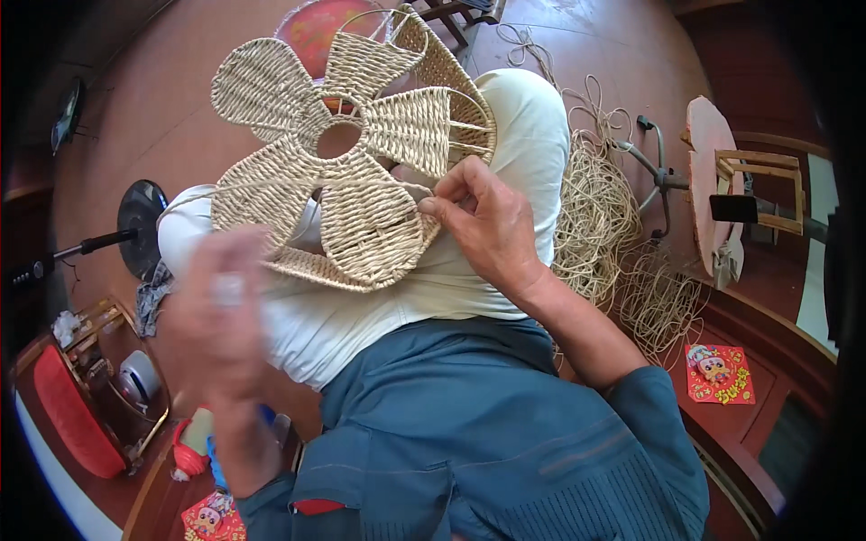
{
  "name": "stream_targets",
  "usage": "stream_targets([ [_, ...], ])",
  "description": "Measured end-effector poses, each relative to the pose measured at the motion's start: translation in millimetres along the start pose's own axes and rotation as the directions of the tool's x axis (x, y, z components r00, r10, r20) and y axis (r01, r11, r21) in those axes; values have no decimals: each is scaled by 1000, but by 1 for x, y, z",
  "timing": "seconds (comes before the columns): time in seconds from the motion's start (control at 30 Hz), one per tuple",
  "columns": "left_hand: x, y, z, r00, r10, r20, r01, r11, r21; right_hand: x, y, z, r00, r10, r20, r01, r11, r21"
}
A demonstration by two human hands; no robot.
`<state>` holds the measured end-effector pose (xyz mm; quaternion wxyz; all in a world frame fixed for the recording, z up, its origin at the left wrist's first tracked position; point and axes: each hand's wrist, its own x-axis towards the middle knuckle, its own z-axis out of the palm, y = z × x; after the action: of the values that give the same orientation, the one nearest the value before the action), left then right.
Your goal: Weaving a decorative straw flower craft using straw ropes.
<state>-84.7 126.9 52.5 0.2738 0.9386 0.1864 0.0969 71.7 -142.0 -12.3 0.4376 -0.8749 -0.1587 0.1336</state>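
Weaving step, by look of it: straw cord (383, 183) spans two lower petals of woven flower (406, 119), which lies over lap, atop deeper woven frame (440, 65). Right hand (487, 221) has grip pinching straw cord at lower petal's right edge; left hand (221, 307) blurred, cannot tell its grip. Next move likely calls for drawing strand snug, keeping petal flat. Frame edge meets right knee (525, 113); cord pile (591, 221) crowds right; floor (171, 135) leaves swing room left.
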Motion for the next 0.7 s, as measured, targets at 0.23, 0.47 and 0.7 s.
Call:
stream_targets([
  [0.23,2,55,96,950,310,-31,-310,929,-201,-5,4,3,1000,-19,19,16,990,137],
  [0.47,-1,41,91,964,265,-2,-259,941,-216,-8,10,3,987,-158,41,155,985,74],
  [0.7,30,43,90,938,339,-64,-345,907,-241,-5,2,-1,985,-120,125,121,993,0],
])
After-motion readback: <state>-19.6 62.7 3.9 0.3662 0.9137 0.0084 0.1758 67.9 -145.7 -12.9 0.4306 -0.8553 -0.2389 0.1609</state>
